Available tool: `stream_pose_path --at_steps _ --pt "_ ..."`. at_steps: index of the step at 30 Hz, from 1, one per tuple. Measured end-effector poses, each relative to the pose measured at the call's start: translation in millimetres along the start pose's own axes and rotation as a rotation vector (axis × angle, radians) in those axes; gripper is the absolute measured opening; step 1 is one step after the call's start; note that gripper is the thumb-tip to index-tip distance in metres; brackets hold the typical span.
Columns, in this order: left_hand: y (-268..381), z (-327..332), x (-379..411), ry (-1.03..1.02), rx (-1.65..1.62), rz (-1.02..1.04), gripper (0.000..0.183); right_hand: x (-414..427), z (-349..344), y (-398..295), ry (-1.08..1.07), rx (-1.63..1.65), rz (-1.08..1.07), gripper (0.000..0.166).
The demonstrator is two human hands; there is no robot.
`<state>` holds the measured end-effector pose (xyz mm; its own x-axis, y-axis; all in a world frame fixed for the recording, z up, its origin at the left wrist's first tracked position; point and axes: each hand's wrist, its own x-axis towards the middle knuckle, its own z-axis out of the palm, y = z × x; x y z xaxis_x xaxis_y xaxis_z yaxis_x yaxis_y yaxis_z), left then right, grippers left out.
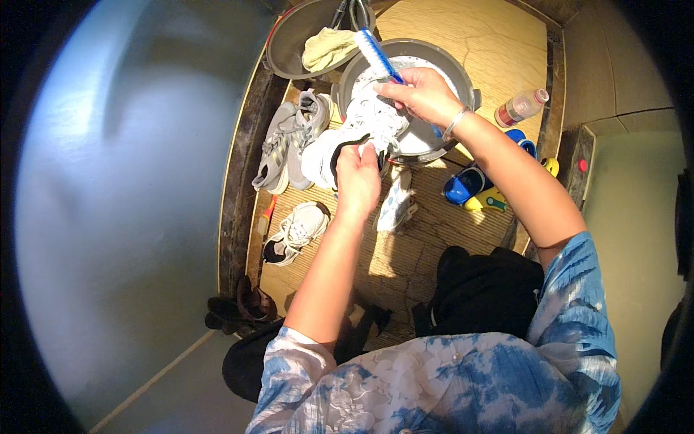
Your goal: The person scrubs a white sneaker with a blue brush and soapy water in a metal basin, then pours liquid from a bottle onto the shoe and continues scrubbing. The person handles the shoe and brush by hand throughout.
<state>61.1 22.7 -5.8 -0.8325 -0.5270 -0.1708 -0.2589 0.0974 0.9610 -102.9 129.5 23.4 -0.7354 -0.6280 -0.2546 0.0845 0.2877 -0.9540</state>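
Observation:
My left hand (pixel 359 174) grips a white lace-up sneaker (pixel 320 157) by its opening, with the toe end over a grey basin (pixel 470 76) of sudsy water. In my right hand (pixel 420 97) is a blue scrubbing brush (pixel 379 57) with white and blue bristles, held just above the shoe's toe end. The bristles face up and to the left. Sunlight washes out much of the shoe's surface. A silvery bracelet circles my right wrist.
A second basin (pixel 282 49) holds a pale green cloth (pixel 327 49). Grey sneakers (pixel 293 141), another white sneaker (pixel 298 230), blue clogs (pixel 464 184) and a plastic bottle (pixel 520 108) stand or lie around. Raised edging borders the ribbed floor.

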Motion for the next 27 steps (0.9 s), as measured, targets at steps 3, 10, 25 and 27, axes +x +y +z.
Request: stream_pose_path --at_steps 3,10,25,27 --pt "33.3 2.4 -20.6 0.044 0.313 0.079 0.025 -12.8 7.0 -18.8 -0.045 -0.257 -0.178 0.043" --pt "15.8 -4.6 -19.4 0.111 0.317 0.21 0.026 -10.9 13.6 -5.9 -0.069 -0.139 -0.173 0.024" --pt "19.7 -43.2 -0.5 0.098 -0.311 -0.247 0.02 -5.2 -17.3 -13.8 0.053 0.51 0.063 0.039" --pt "25.1 -46.1 -2.2 0.067 -0.455 -0.267 0.021 -3.4 -10.3 -9.5 0.113 0.025 0.007 0.041"
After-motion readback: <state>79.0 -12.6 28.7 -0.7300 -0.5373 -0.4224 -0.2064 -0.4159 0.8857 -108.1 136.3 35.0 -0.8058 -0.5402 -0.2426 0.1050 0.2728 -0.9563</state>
